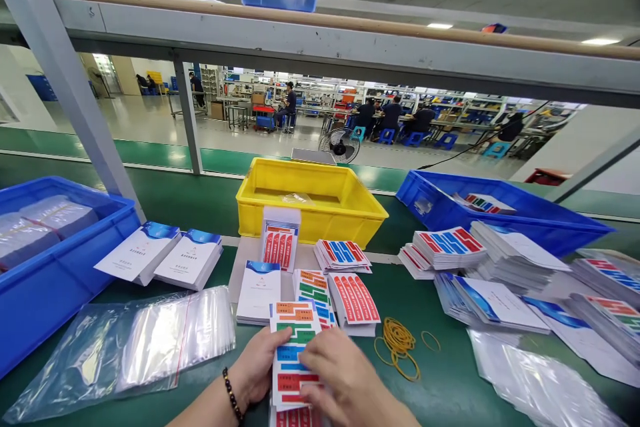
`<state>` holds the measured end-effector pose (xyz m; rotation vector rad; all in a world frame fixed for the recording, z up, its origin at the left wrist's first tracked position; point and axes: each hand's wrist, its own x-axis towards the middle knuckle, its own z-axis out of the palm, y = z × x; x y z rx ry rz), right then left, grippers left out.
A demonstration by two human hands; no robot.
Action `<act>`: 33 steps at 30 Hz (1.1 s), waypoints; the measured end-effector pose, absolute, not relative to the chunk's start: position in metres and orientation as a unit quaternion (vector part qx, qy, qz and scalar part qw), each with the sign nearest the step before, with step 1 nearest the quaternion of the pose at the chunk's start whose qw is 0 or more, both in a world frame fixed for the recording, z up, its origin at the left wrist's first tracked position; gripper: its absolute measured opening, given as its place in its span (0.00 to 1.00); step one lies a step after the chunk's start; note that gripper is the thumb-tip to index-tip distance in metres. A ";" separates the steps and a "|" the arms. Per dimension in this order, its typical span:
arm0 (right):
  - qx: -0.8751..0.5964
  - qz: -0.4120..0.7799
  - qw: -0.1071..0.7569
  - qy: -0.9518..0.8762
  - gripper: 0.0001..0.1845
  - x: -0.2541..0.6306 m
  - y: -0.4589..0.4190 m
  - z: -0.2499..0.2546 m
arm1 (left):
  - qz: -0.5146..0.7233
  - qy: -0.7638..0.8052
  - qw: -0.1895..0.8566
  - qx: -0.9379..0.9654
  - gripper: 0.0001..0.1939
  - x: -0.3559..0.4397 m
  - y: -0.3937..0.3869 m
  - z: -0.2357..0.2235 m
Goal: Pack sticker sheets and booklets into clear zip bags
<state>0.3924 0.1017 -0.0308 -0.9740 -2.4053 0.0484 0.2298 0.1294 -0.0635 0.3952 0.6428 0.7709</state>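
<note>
Both my hands hold one small stack of sticker sheets (291,347) printed with orange, green, blue and red labels, low at the front of the green table (450,380). My left hand (257,367), a bead bracelet on its wrist, grips the stack's left edge. My right hand (345,383) pinches its right side with fingers curled. Just behind the stack lie a white-and-blue booklet (259,290), a colourful sticker pile (314,290) and a red sticker pile (355,300).
Yellow rubber bands (397,343) lie right of my hands. Clear zip bags (150,340) spread at the left, more (540,380) at the right. A yellow bin (310,203), blue bins (50,260) (500,210) and booklet piles (500,300) ring the work area. People sit far behind.
</note>
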 end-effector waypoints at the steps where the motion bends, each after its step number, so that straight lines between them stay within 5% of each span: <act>1: -0.394 0.001 0.297 -0.870 0.11 0.403 0.108 -0.032 | 0.362 0.325 0.853 0.186 0.18 0.230 0.129 -0.062; 3: -0.503 -0.064 0.320 -0.800 0.11 0.428 0.122 -0.041 | 0.345 0.371 0.844 0.177 0.18 0.230 0.130 -0.057; 7: -0.631 -0.096 0.206 -0.742 0.10 0.466 0.140 -0.064 | 0.307 0.416 0.839 0.172 0.17 0.230 0.129 -0.044; 14: -0.635 -0.026 0.140 -0.760 0.11 0.477 0.137 -0.066 | 0.303 0.413 0.838 0.186 0.17 0.230 0.127 -0.043; 33: -0.571 -0.054 0.191 -0.797 0.17 0.500 0.144 -0.071 | 0.300 0.422 0.833 0.195 0.14 0.230 0.128 -0.045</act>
